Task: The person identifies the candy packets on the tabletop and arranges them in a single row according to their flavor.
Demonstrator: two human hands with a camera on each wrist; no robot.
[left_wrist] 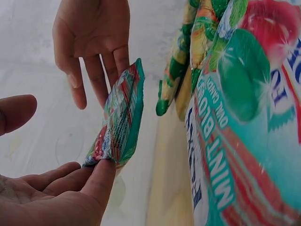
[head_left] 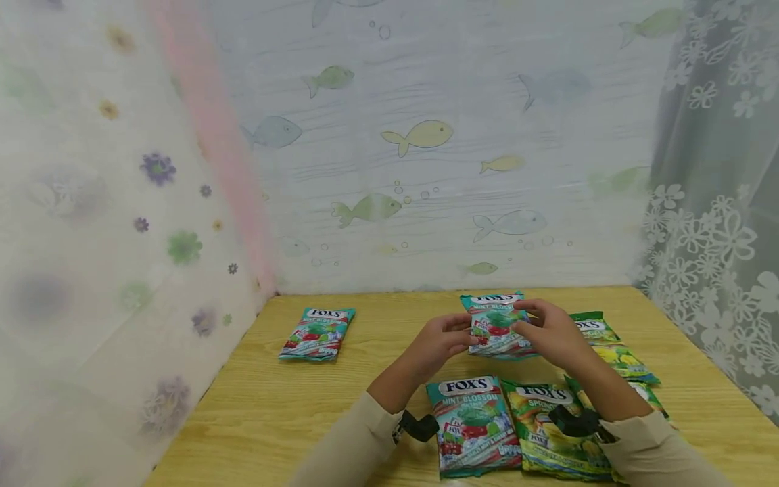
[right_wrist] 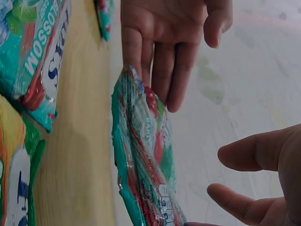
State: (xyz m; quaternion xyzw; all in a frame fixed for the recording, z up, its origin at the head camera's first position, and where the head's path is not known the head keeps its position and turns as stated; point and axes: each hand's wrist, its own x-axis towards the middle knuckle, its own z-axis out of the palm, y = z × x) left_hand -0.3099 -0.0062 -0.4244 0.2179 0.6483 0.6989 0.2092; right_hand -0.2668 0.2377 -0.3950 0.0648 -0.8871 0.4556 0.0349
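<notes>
A wood-grain table (head_left: 243, 419) meets a fish-print backdrop (head_left: 432, 176) (flowered sheets (head_left: 79, 284) flank it).

Teal FOX'S bag (head_left: 494, 329), held aloft

Reads FOX'S above MINT BLOSS, with the end covered, on the held teal bag (head_left: 496, 331); repeats FOX'S and MINT BLOSSOM on the lone teal bag (head_left: 318, 336) at nine o'clock from it; gives FOX'S and MINT BLOSSOM again on the near teal bag (head_left: 471, 433) at six o'clock, adding OVAL CANDY, turned sideways in the left wrist view. Shows FOX'S over a partly hidden SPRIN on the near green-yellow bag (head_left: 538, 436) at five o'clock; offers just OX'S, partly covered, on the far green-yellow bag (head_left: 621, 357) at three o'clock.
</notes>
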